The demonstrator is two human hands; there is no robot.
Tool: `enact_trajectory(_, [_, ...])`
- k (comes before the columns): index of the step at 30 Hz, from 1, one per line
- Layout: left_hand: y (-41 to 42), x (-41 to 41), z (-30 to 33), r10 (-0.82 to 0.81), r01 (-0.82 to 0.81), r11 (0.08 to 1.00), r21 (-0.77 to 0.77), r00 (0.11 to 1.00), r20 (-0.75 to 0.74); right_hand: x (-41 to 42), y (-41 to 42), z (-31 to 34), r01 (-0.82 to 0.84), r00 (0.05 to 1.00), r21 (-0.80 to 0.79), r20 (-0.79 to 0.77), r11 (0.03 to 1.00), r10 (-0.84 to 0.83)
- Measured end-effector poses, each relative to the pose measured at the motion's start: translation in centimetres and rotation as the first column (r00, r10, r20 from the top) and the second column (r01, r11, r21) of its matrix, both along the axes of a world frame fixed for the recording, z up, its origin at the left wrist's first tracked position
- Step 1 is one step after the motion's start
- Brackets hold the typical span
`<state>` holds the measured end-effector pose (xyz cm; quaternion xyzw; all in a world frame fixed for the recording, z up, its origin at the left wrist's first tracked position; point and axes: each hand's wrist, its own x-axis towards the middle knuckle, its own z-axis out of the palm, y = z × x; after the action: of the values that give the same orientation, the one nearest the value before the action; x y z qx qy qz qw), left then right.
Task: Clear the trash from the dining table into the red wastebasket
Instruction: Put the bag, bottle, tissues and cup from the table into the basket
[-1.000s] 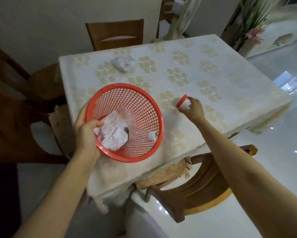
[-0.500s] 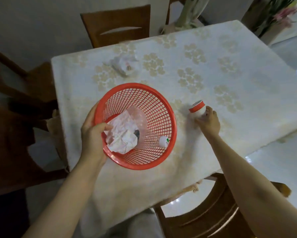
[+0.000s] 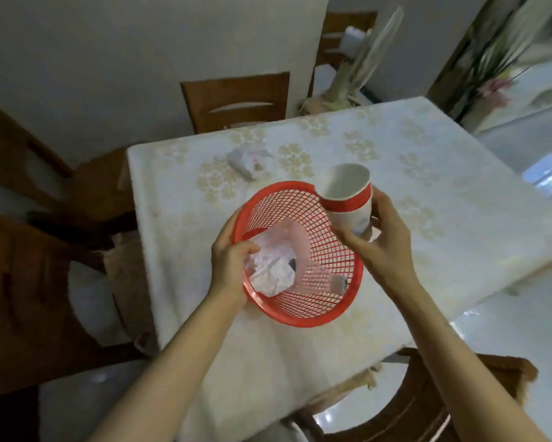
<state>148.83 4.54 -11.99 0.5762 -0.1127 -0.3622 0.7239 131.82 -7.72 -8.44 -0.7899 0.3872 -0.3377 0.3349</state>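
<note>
The red mesh wastebasket [image 3: 313,311] is tilted above the dining table [image 3: 427,193], and my left hand [image 3: 230,266] grips its left rim. Inside it lie crumpled white paper [image 3: 273,269] and a clear plastic bottle [image 3: 327,280] with a white cap. My right hand [image 3: 380,244] holds a white paper cup [image 3: 348,196] with a red band, raised over the basket's far right rim, mouth up and tilted. A crumpled white wrapper [image 3: 247,161] lies on the tablecloth beyond the basket.
Wooden chairs stand at the table's far side [image 3: 236,100], at the left [image 3: 28,282] and at the near right [image 3: 427,403]. A plant [image 3: 491,65] stands at the back right. The glossy white floor [image 3: 523,314] runs along the right.
My right hand has lifted the paper cup off the table and brought it left, up to the basket's rim. The left hand has tilted the basket more steeply.
</note>
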Motion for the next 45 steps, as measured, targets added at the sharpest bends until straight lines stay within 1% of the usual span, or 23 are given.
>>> enact_trajectory(2, [1.4, 1.0, 0.6, -0.028, 0.026, 0.998, -0.052, 0.999, -0.031, 1.6, 2.7, 0.3, -0.043, 0.992, -0.075, -0.12, 0.996, 0.034])
enact_trajectory(4, [3.3, 2.6, 1.2, -0.067, 0.062, 0.993, -0.1, 0.996, -0.052, 3.6, 5.3, 0.3, -0.072, 0.967, -0.156, -0.252, 0.985, 0.031])
enact_trajectory(6, [5.6, 5.1, 1.7, -0.093, 0.086, 0.989, -0.116, 0.994, -0.052, 5.9, 7.9, 0.3, -0.087, 0.939, -0.216, -0.344, 0.973, 0.008])
enact_trajectory(8, [8.4, 7.9, 2.0, -0.106, 0.101, 0.989, -0.105, 0.994, -0.04, 8.7, 10.8, 0.5, -0.062, 0.913, -0.257, -0.404, 0.964, -0.048])
enact_trajectory(10, [11.4, 11.0, 2.3, -0.126, 0.125, 0.989, -0.084, 0.992, -0.01, 11.6, 13.4, 0.4, -0.04, 0.898, -0.28, -0.432, 0.959, -0.088])
enact_trajectory(13, [15.6, 15.4, 2.4, -0.135, 0.135, 0.99, -0.045, 0.991, -0.006, 16.1, 17.0, 0.0, -0.088, 0.882, -0.317, -0.466, 0.944, -0.075])
enact_trajectory(15, [17.8, 18.1, 2.4, -0.139, 0.137, 0.989, -0.05, 0.99, -0.025, 18.6, 19.0, -0.3, -0.104, 0.885, -0.349, -0.46, 0.932, -0.074])
enact_trajectory(20, [20.9, 23.1, 2.1, -0.1, 0.1, 0.994, -0.031, 0.995, 0.004, 22.4, 22.9, -0.1, -0.135, 0.897, -0.404, -0.438, 0.905, -0.061])
enact_trajectory(23, [21.6, 25.3, 2.4, -0.066, 0.069, 0.997, -0.045, 0.996, 0.056, 23.0, 23.2, 0.5, -0.065, 0.902, -0.371, -0.419, 0.927, -0.105])
enact_trajectory(27, [21.2, 27.6, 2.4, -0.033, 0.036, 0.999, -0.037, 0.996, 0.08, 22.9, 20.8, 0.0, 0.051, 0.907, -0.288, -0.387, 0.956, -0.165])
enact_trajectory(32, [18.7, 29.6, 2.1, 0.024, -0.022, 1.0, -0.017, 0.994, 0.111, 24.2, 14.1, -4.1, 0.157, 0.882, -0.215, -0.408, 0.964, -0.235])
enact_trajectory(36, [15.0, 31.3, 2.1, 0.047, -0.045, 0.999, -0.014, 0.984, 0.17, 27.0, 6.7, -7.0, 0.169, 0.863, -0.182, -0.448, 0.969, -0.235])
enact_trajectory(45, [3.4, 34.9, -0.1, 0.094, -0.108, 0.993, 0.051, 0.969, 0.227, 33.8, -11.4, -13.5, 0.189, 0.829, -0.122, -0.512, 0.974, -0.225])
